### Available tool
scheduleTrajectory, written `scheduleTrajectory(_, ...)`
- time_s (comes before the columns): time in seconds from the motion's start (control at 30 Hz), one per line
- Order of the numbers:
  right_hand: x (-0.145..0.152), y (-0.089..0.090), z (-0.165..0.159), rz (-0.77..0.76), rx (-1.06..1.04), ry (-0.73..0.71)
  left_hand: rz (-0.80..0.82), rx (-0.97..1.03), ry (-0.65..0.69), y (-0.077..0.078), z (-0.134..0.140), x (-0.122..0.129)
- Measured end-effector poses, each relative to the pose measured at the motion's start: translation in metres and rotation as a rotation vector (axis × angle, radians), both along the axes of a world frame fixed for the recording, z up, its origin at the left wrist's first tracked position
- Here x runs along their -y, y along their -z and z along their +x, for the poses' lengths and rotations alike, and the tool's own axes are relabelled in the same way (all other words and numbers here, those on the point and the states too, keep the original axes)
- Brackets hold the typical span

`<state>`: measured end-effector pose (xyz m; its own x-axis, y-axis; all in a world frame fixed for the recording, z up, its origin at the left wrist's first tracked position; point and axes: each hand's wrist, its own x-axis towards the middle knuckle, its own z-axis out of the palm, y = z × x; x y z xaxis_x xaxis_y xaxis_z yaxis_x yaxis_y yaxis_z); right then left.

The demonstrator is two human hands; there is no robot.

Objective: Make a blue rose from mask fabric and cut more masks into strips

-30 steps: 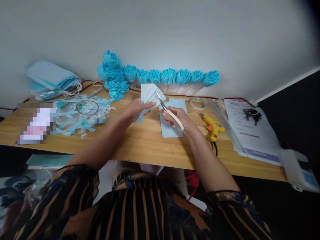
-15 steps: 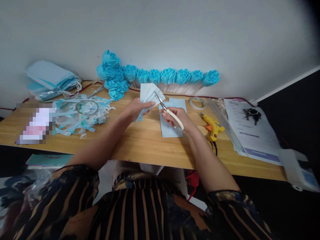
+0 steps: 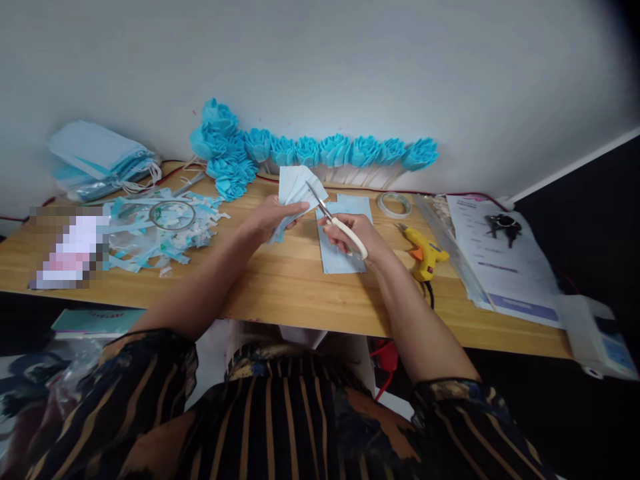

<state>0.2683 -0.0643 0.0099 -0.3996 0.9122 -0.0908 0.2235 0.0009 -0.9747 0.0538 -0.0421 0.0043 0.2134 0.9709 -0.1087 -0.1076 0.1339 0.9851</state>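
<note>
My left hand (image 3: 277, 217) pinches a fanned stack of pale blue sheets (image 3: 295, 183) between thumb and fingers, above the table. In my right hand (image 3: 353, 233) is a pair of scissors (image 3: 350, 239) with white handles. Its metal blades lie against the right part of the fanned sheets; whether they are parted I cannot tell. Under my right hand, more pale blue sheets (image 3: 345, 259) lie flat on the wooden table (image 3: 280, 287). Behind my hands, a row of blue handmade flowers (image 3: 335, 151) on pale sticks leans against the wall.
Left are cut blue and white scraps (image 3: 200, 227) with a tape roll (image 3: 173, 215) on them, and bagged face masks (image 3: 103, 157). Right are another tape roll (image 3: 394, 205), a yellow glue gun (image 3: 424, 253), printed paper (image 3: 500, 267) with keys (image 3: 503, 225), and a clear plastic box (image 3: 595, 333).
Both hands hold nearly the same pose on the sheets and scissors. The whole view has shifted very slightly.
</note>
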Motion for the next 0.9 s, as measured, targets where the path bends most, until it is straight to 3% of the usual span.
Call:
scheduleTrajectory(0.17,0.000,-0.005,0.002,0.035,-0.005,-0.073,0.059,0.004,0.023,0.004,-0.003,-0.002)
scheduleTrajectory(0.3,-0.007,-0.001,0.009,0.158,0.056,-0.039,0.084,0.047,-0.069,0.007,-0.007,-0.009)
scheduleTrajectory(0.37,-0.012,0.003,0.013,0.236,0.193,0.004,0.077,0.111,-0.146,0.008,-0.008,-0.012)
scheduleTrajectory(0.47,-0.013,0.007,0.019,0.383,0.588,0.074,0.033,0.187,-0.227,0.007,-0.005,-0.012)
scheduleTrajectory(0.53,-0.010,0.006,0.020,0.472,0.843,0.083,-0.012,0.191,-0.229,0.007,-0.001,-0.010)
scheduleTrajectory(0.6,-0.007,0.003,0.018,0.545,0.952,0.120,-0.042,0.160,-0.207,0.008,0.004,-0.006)
scheduleTrajectory(0.67,-0.004,0.002,0.014,0.596,0.879,0.235,-0.046,0.123,-0.175,0.010,0.009,-0.003)
scheduleTrajectory(0.73,-0.005,0.002,0.008,0.588,0.638,0.324,-0.024,0.102,-0.145,0.014,0.014,0.001)
scheduleTrajectory(0.83,-0.008,0.009,-0.001,0.481,0.186,0.275,0.025,0.077,-0.096,0.019,0.021,0.005)
scheduleTrajectory(0.9,-0.010,0.013,-0.006,0.429,0.011,0.253,0.049,0.044,-0.069,0.023,0.024,0.007)
